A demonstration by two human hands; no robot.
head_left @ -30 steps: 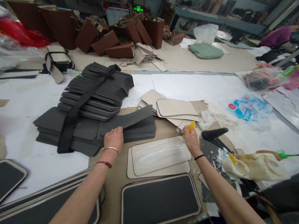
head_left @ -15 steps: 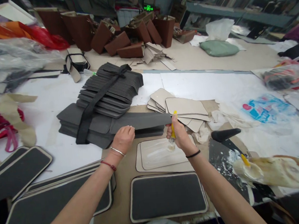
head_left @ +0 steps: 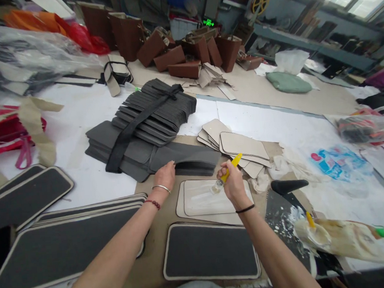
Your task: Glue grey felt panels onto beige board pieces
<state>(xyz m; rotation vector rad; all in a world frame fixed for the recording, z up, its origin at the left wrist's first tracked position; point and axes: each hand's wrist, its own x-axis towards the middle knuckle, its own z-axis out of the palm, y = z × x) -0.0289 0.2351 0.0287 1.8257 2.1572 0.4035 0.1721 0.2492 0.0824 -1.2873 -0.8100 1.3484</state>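
Observation:
My left hand [head_left: 165, 176] is closed in a pinch at the near edge of a dark grey sheet [head_left: 189, 153]. That sheet bows upward on top of others like it. My right hand [head_left: 232, 180] is wrapped round a yellow-handled brush [head_left: 235, 162], its bristles tilted down to the left. Under the bristles lies a beige panel [head_left: 200, 207] with whitish wet streaks, on top of another panel. Nearer to me rests a dark panel with a beige border [head_left: 210, 251]. Behind the left hand stands a bundle of grey sheets [head_left: 153, 114] tied with a black strap.
Beige panels [head_left: 241, 144] lie stacked beyond my right hand. At right are a white-smeared tub [head_left: 314, 236] with a yellow tool in it and a black-handled object [head_left: 288, 186]. Bordered dark panels [head_left: 76, 242] pile up at left. Brown boxes [head_left: 186, 70] stand at the back.
My right hand has come away from the right end of the grey sheet and tilted the brush, handle to the right. That end of the sheet has dropped. The view has shifted.

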